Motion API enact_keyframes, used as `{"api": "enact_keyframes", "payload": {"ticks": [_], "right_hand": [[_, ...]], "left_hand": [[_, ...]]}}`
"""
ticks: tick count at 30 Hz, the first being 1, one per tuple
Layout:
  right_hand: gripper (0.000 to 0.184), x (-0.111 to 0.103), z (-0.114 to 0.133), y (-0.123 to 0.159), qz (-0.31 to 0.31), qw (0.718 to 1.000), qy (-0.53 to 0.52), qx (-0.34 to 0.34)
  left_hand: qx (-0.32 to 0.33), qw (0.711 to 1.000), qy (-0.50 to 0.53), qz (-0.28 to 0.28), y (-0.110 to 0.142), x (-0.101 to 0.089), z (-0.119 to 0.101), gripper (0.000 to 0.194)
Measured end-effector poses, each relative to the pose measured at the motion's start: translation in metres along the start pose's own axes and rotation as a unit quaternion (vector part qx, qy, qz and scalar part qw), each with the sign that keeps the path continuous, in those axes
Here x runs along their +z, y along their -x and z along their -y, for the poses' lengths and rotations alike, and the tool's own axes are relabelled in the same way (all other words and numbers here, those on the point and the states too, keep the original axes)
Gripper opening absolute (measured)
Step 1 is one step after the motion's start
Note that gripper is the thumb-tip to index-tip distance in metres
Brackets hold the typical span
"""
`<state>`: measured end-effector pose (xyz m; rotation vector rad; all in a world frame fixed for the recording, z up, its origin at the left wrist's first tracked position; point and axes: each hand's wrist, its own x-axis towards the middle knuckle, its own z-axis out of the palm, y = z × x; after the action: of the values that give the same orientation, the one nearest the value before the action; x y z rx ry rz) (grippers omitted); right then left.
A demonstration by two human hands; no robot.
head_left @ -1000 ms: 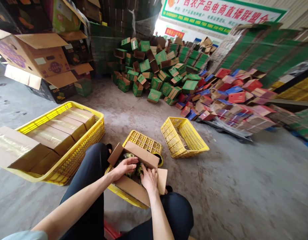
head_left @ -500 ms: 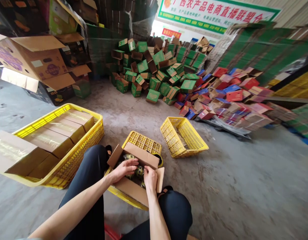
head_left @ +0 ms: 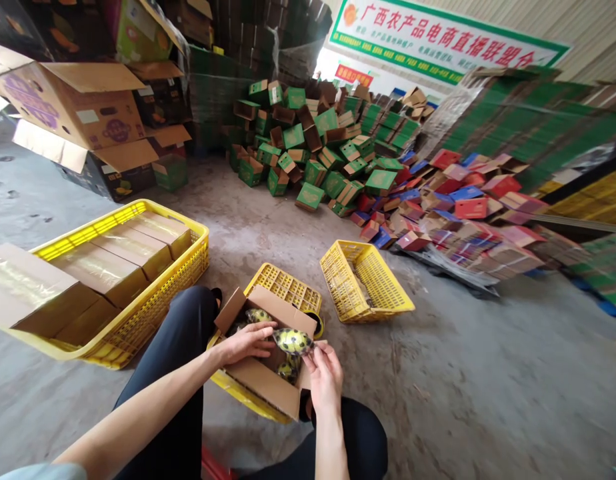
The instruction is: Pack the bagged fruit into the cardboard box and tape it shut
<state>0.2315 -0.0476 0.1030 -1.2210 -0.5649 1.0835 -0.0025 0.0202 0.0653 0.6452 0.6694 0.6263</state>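
My right hand pinches the right end of a yellow-green, dark-spotted packet in clear wrap, raised above an open cardboard box. My left hand reaches over the box's left side with its fingers stretched out, the fingertips at the packet's left end. Whether they grip that end I cannot tell. Inside the box lie more spotted packets, partly hidden by my hands. The box rests with its flaps up on an upturned yellow crate between my knees. A tape roll sits behind its right corner.
At my left, a large yellow crate holds several taped cartons. Another yellow crate stands on the floor ahead. Farther off are piles of green boxes and red and blue boxes, and big cartons at the left.
My right hand has lifted the spotted packet up from inside the box and moved right and toward me. My left hand stays over the box. The view has shifted slightly.
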Motion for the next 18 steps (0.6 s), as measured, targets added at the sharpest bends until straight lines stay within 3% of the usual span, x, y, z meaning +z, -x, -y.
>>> {"api": "enact_keyframes", "payload": {"ticks": [4,9,12,15,18], "right_hand": [[0.035,0.009,0.002,0.008,0.054,0.998,0.013,0.011],[0.041,0.015,-0.002,0.012,0.056,0.997,0.057,0.006],[0.049,0.015,-0.007,0.010,0.041,0.991,0.117,0.040],[0.058,0.013,-0.012,0.009,0.076,0.982,0.149,0.089],[0.054,0.011,-0.015,0.007,0.107,0.977,0.162,0.086]], "left_hand": [[-0.041,0.998,0.035,0.045,0.002,0.006,0.000,0.066],[0.052,0.998,0.036,-0.020,-0.002,0.005,0.004,0.048],[0.109,0.993,0.032,-0.022,-0.005,0.004,0.006,0.049],[0.140,0.990,0.000,-0.023,-0.006,0.003,0.007,0.052],[0.151,0.988,-0.041,-0.014,-0.005,0.003,0.006,0.055]]}}
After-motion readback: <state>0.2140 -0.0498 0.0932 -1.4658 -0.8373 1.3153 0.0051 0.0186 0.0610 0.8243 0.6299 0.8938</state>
